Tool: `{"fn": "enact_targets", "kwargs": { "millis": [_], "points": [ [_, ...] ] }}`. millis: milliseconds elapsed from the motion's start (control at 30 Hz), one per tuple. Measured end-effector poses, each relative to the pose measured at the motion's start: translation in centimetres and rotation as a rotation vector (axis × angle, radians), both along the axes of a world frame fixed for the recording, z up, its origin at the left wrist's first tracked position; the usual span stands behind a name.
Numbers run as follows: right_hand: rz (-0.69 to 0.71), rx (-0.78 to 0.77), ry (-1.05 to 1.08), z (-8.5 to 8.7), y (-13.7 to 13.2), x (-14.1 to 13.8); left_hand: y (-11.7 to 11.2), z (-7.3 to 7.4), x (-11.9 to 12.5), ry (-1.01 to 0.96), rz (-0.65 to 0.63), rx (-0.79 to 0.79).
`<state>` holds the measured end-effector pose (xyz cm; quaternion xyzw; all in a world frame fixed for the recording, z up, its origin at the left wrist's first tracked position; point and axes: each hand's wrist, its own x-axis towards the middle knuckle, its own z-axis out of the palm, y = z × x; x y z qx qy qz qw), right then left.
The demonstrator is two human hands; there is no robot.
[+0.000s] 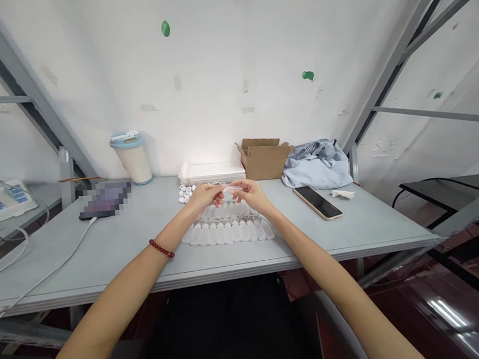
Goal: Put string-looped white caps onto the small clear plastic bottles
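Above the middle of the table, my left hand [205, 196] and my right hand [252, 194] meet with fingers pinched. Between them is a small clear tube [235, 188]: my right fingers grip its body, and my left fingertips close at its whitish end. Fingers hide much of it. Below the hands lies a row of translucent white tubes [228, 233], side by side, with thin white loops at their upper ends. A second row [226, 210] behind is partly covered by my hands. Small white caps [186, 193] sit in a loose heap beside my left hand.
Behind my hands stand a white flat stack [212, 171] and an open cardboard box [265, 161]. Light-blue cloth [318, 166] and a phone [317, 202] are at right. A tumbler [132, 159] and a blurred device [105, 200] on a white cable [60, 263] are at left.
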<state>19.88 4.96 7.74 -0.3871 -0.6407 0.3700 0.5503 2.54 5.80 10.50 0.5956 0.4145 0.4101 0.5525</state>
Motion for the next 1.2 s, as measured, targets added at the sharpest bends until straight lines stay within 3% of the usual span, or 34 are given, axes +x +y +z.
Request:
{"fn": "enact_targets", "kwargs": {
  "millis": [200, 500, 767, 933, 1200],
  "points": [
    [-0.041, 0.022, -0.006, -0.2, 0.1, 0.0, 0.5, -0.4, -0.2, -0.095, -0.013, -0.055],
    [-0.022, -0.069, -0.012, 0.7, -0.7, 0.1, 0.3, -0.5, -0.2, -0.061, -0.069, 0.13],
    [-0.03, -0.011, -0.034, 0.4, -0.5, 0.0, 0.1, -0.1, 0.0, -0.001, -0.03, -0.042],
    [-0.022, -0.004, -0.031, 0.4, -0.5, 0.1, 0.3, -0.1, -0.2, 0.024, -0.058, -0.051],
    [0.053, -0.056, -0.078, 0.8, -1.0, 0.3, 0.3, 0.0, -0.3, -0.002, -0.085, 0.108]
  ]
}}
